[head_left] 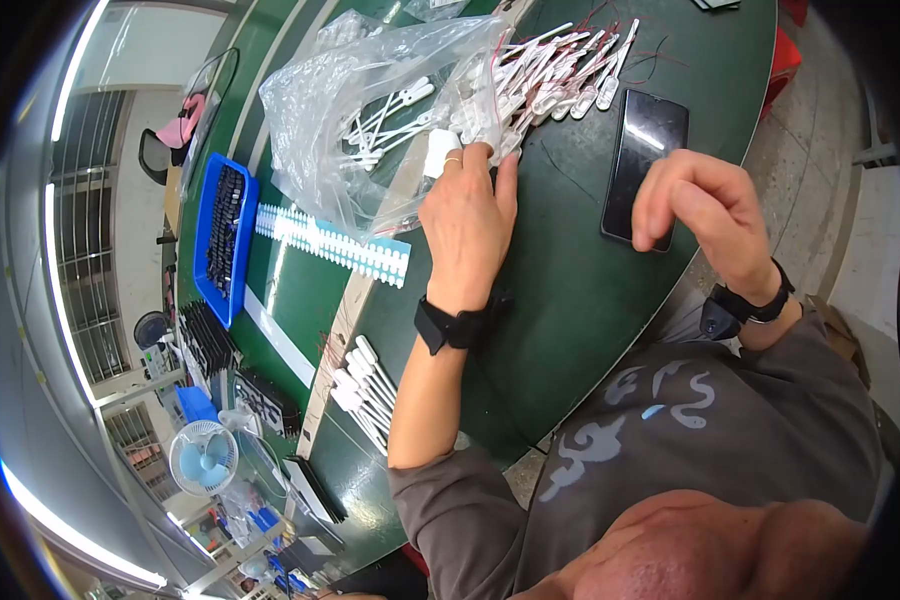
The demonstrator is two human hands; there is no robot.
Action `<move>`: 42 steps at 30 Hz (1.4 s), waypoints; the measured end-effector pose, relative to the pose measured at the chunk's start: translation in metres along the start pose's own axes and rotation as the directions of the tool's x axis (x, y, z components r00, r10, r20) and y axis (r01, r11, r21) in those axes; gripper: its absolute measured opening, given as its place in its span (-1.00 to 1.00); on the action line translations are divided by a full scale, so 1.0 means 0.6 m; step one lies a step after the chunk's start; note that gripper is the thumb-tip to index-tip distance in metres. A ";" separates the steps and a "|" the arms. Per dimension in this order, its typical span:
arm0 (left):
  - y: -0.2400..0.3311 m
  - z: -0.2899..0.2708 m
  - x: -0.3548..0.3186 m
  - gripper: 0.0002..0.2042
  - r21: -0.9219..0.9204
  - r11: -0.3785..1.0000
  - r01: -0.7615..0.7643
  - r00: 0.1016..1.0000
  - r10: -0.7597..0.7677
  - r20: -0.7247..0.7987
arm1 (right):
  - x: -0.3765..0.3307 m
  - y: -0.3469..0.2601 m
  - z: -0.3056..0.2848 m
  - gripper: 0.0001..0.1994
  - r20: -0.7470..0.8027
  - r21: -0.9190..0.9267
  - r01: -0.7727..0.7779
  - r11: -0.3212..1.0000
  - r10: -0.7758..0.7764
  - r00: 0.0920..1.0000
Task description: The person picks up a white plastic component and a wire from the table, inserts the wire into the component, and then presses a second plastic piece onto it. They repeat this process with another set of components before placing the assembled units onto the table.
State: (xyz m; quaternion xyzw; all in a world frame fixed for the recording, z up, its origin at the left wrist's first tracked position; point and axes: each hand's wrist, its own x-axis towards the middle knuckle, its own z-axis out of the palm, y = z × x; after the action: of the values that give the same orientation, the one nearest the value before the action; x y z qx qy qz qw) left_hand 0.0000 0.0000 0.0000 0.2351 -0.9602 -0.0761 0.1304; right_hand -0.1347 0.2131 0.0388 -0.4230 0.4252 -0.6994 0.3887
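Observation:
My left hand [462, 225] reaches to the near edge of a pile of slim white paddle-ended parts [555, 85] with thin red and dark wires. Its fingers bend down next to a small white piece [441, 152], and the fingertips are hidden. My right hand [710, 215] is raised over the lower end of a black phone [648, 150], its fingers curled in; anything inside them is too small or hidden to tell. Beside my left hand lies a clear plastic bag [330, 110] with more white parts [395, 115] in or under it. A light-blue strip with white tabs [335, 245] stretches leftward.
On the green table [560, 330], a blue tray [207, 240] of small black pieces stands at left. White paddle-ended parts [363, 390] lie beside my left forearm. Farther left are stacked black panels [210, 340] and a white fan [203, 458]. A red stool [785, 65] stands beyond the table edge.

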 end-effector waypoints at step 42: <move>-0.045 -0.046 0.029 -0.81 0.159 0.978 0.137 0.946 -0.082 -0.313 | 0.247 0.034 -0.142 -0.86 0.324 -0.920 0.287 0.266 0.109 0.940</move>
State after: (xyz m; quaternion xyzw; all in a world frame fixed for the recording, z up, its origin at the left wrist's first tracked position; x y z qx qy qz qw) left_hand 0.0046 -0.0341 0.0243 0.3077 -0.9169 0.0401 0.2509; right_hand -0.2602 0.0948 0.0345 -0.7028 0.6649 -0.2409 0.0772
